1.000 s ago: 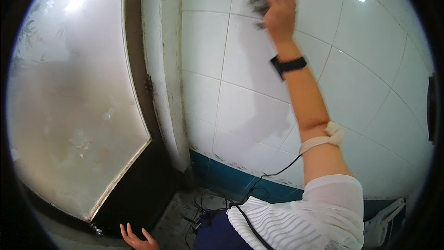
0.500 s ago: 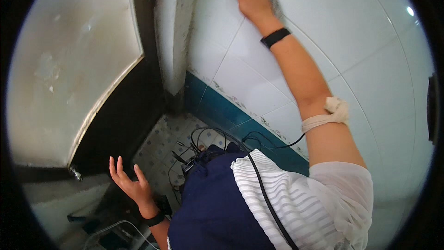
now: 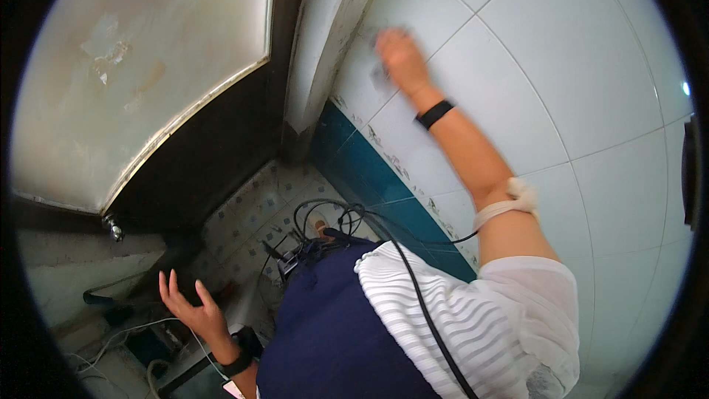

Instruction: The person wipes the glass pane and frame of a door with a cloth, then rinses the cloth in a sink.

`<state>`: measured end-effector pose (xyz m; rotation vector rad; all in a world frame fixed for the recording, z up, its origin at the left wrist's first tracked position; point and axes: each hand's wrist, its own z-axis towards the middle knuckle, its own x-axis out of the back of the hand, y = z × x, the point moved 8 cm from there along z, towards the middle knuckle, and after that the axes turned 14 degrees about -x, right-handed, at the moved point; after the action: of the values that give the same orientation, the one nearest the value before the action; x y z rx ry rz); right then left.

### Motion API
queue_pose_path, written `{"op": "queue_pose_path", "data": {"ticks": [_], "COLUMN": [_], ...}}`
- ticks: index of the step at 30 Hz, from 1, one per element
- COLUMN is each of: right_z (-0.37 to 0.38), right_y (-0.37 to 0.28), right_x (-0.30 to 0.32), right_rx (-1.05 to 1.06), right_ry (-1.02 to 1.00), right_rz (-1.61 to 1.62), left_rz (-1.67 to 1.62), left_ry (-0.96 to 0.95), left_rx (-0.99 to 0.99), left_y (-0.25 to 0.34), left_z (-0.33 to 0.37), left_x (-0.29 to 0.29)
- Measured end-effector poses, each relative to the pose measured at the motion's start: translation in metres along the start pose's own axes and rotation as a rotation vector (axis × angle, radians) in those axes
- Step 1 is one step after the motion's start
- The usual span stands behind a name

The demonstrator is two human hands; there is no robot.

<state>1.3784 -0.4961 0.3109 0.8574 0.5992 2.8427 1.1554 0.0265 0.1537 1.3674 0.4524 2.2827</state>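
Observation:
My right hand [image 3: 403, 60], smeared by motion, holds a grey cloth [image 3: 382, 77] against the white tiled wall [image 3: 509, 96]. Bits of the cloth show beside the fingers; the rest is hidden beneath them. A black band circles that wrist, and a pale strip of fabric is tied near the elbow. At the lower left, my left hand [image 3: 193, 312] hangs in the air with its fingers spread and nothing in them. A black band is on that wrist too.
A frosted door panel [image 3: 170, 52] with a metal edge and small knob [image 3: 112, 227] stands at left. Teal tiles [image 3: 369, 166] run along the wall's foot. Black cables [image 3: 325, 207] loop by my waist above the speckled tile floor [image 3: 247, 203]. Clutter with a white cord lies lower left.
My right hand has moved down the wall with the cloth, closer to the corner post. My left hand sits slightly lower, still spread. The whole view has shifted.

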Motion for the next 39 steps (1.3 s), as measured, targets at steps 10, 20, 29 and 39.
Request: {"op": "queue_pose_path", "data": {"ticks": [10,20,29,39], "right_z": [0.127,-0.102,-0.299,-0.069], "right_y": [0.065,-0.074,-0.149,-0.015], "right_x": [0.055,-0.169,-0.251,0.003], "right_rx": [-0.222,-0.134,0.344,-0.103], "right_ry": [0.285,-0.508,-1.206,-0.343], "right_rz": [-0.445,-0.454,-0.271,-0.053], "left_rz": [-0.188,-0.002,0.105,-0.193], "left_ry": [-0.078,-0.176,-0.204,-0.204], "left_rx": [-0.163,0.071,0.168,-0.053], "left_y": [0.053,0.037,0.043,0.059], "left_z": [0.043,-0.006,-0.025,0.021], "left_x": [-0.063,-0.041,-0.031,-0.099]}}
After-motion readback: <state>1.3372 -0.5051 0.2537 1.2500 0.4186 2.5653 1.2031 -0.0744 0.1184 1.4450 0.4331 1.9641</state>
